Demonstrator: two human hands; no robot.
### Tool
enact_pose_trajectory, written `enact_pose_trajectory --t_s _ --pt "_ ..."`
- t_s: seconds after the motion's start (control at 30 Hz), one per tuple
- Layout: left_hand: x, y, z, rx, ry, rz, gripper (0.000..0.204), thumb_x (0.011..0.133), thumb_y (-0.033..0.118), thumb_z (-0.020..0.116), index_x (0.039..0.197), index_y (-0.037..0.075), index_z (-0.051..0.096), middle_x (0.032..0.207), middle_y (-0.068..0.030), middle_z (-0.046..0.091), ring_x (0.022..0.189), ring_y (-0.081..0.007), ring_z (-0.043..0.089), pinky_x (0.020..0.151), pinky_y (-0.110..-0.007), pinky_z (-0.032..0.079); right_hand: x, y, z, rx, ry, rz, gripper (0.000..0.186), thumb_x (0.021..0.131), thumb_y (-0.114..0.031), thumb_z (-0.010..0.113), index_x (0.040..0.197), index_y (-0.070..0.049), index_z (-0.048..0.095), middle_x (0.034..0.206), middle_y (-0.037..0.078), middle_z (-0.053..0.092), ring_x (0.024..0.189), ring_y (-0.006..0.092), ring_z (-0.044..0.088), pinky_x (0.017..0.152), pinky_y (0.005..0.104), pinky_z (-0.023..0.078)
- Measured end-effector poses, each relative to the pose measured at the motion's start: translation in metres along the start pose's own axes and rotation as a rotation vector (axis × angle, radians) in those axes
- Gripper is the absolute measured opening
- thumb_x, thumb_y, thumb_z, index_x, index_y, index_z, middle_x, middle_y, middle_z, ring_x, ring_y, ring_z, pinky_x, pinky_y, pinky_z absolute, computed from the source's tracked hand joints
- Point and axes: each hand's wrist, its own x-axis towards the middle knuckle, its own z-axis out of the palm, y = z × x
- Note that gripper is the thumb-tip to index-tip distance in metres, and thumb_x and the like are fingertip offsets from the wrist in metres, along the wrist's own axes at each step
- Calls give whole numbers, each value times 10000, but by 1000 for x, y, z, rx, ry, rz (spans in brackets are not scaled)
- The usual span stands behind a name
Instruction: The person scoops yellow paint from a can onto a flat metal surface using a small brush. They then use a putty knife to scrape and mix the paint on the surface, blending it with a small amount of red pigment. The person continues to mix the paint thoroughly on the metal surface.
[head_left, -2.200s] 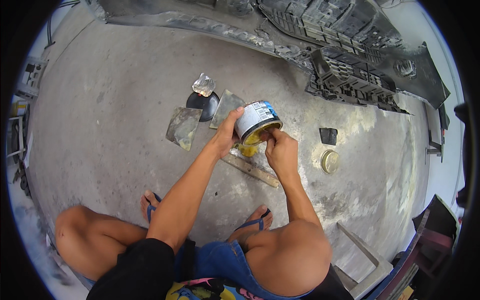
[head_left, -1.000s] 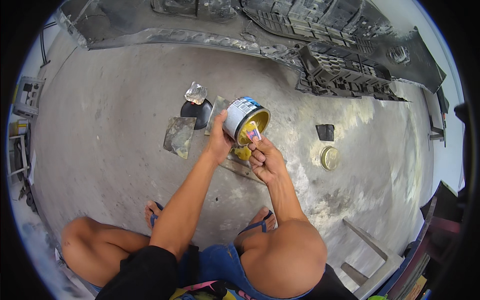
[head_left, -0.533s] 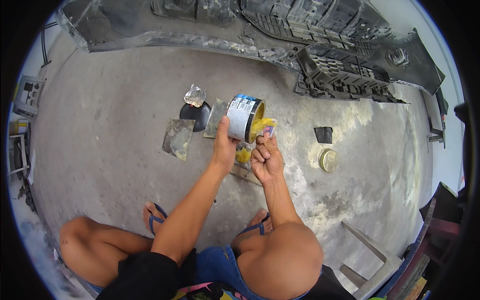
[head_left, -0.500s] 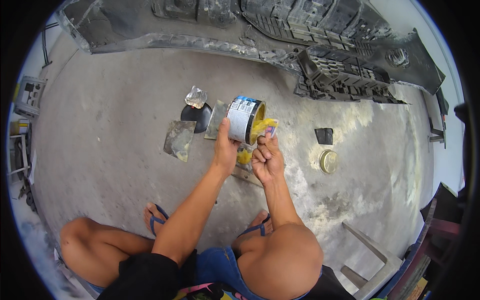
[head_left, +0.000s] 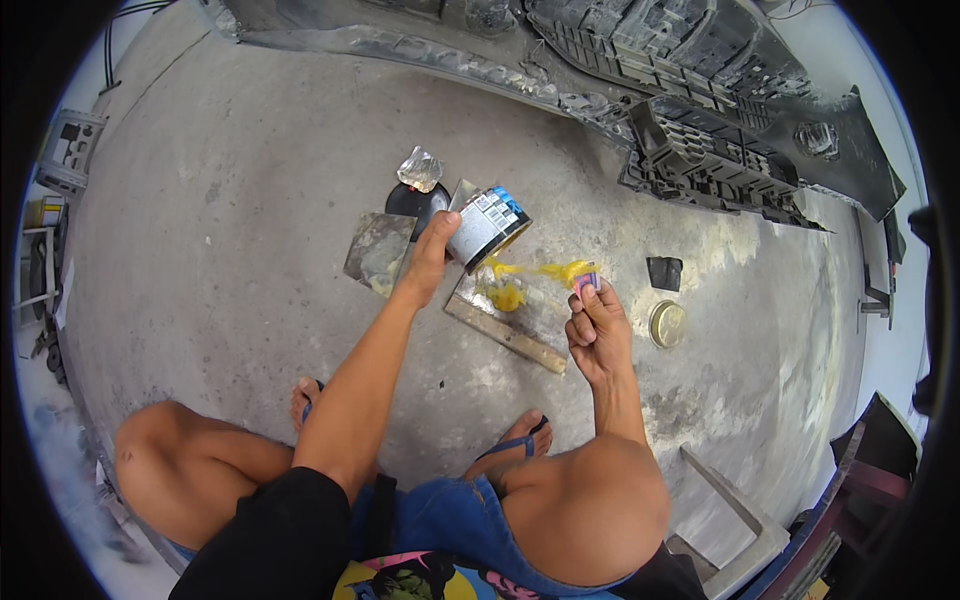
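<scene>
My left hand (head_left: 430, 258) grips a round metal can (head_left: 486, 226) with a blue and white label, tilted on its side with the mouth toward the right. Yellow paste (head_left: 535, 270) strings from the can's mouth to a small scraper (head_left: 585, 281) pinched in my right hand (head_left: 596, 330). A blob of yellow paste (head_left: 505, 296) lies on a flat metal mixing plate (head_left: 505, 322) on the concrete floor under the can. I am squatting, knees at the bottom of the view.
A second smeared plate (head_left: 376, 252), a black lid (head_left: 408, 200) and crumpled foil (head_left: 420, 168) lie left of the can. A round tin lid (head_left: 667, 323) and a black block (head_left: 664, 272) lie right. A grey car bumper (head_left: 640, 90) spans the top.
The can has tipped over from mouth-up toward me to lying on its side. My right hand pulled away to the right, drawing a string of yellow paste out onto the plate.
</scene>
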Motion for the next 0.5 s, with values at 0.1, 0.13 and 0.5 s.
enact_pose_trajectory --t_s 0.1,0.13,0.5 --pt "-5 4 2 107 23 -42 601 995 644 509 1191 84 606 1070 -39 587 984 -150 517 896 -330 425 -4 9 -8 -47 13 19 107 1052 -167 627 1138 -104 633 856 37 655 484 31 427 454 188 342" --pt "-8 6 4 146 41 -66 612 995 647 507 1202 80 608 1074 -43 589 985 -154 517 894 -332 427 -3 13 -12 -53 21 31 104 1051 -165 630 1135 -104 633 855 37 655 486 34 430 457 189 344" --pt "-5 11 18 118 -40 -318 802 948 762 466 1395 104 565 1230 -94 645 1095 -202 600 954 -367 468 -3 21 -21 -10 29 58 210 1024 -148 667 1210 -60 623 852 70 650 500 62 446 476 209 373"
